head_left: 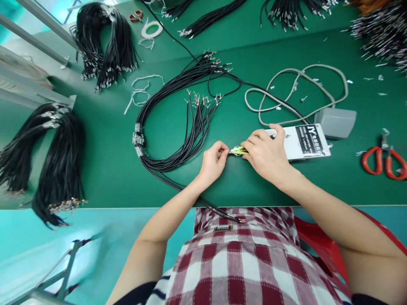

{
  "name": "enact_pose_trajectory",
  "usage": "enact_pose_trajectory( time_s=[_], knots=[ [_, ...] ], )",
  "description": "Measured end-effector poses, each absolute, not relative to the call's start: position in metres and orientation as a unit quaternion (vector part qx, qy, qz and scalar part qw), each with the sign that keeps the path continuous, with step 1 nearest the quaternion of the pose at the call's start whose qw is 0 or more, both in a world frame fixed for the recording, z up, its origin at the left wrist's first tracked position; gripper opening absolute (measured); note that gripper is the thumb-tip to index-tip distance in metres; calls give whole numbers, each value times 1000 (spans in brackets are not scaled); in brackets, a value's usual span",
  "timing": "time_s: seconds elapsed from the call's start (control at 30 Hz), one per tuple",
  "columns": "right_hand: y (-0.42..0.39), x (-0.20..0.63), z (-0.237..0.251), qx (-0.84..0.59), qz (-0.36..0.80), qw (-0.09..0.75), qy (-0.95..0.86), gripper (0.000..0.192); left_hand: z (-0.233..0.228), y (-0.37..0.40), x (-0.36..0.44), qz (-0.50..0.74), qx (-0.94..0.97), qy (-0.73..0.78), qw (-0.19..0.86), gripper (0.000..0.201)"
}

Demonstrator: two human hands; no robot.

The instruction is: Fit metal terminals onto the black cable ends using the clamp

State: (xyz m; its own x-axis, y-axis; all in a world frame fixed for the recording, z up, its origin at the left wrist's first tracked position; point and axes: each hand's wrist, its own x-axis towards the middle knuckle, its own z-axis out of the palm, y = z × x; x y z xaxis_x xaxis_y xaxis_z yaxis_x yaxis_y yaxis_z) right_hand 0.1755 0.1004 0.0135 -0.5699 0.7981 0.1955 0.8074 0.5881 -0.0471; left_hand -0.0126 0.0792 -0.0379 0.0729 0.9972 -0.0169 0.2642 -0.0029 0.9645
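Note:
My left hand [215, 162] is closed in a pinch at the tip of a yellow-green tweezer-like tool [241, 151]; what sits between its fingertips is too small to make out, possibly a cable end. Fingers of my right hand [269, 153] wrap round that tool, whose narrow tip points left. Under and behind the right hand lies a white box [294, 142] with a black "JY" label. To the left a bundle of thin black cables [149, 99] curves in a C, bound with clear tape [138, 139]. Its split ends show copper [203, 101]. A few cables run beneath my left forearm over the table edge.
Red-handled cutters [385, 156] lie at right. A grey adapter [335, 123] with a looped grey cord [270, 93] sits behind the box. More black cable bundles [57, 148] hang over the left edge and lie at the back. A tape roll [151, 29] is at back left.

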Motion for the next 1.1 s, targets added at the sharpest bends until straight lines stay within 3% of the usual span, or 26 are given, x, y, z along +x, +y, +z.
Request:
enact_pose_trajectory(
  time_s=[0.13,0.3,0.7,0.8,1.1],
  knots=[
    [84,201,23,-468,6,191,-863,22,-38,79,-13,409,574,546,454,9],
    [41,239,8,-545,-31,319,-775,11,-38,79,-13,408,570,542,463,9],
    [29,246,-27,-540,-96,345,-762,14,-39,75,-22,424,540,559,464,13],
    [22,241,-22,-529,-67,369,-761,23,-30,77,-33,460,504,546,487,19],
    [-2,223,-40,-432,81,359,-824,30,15,178,-129,590,319,632,388,10]
  ],
)
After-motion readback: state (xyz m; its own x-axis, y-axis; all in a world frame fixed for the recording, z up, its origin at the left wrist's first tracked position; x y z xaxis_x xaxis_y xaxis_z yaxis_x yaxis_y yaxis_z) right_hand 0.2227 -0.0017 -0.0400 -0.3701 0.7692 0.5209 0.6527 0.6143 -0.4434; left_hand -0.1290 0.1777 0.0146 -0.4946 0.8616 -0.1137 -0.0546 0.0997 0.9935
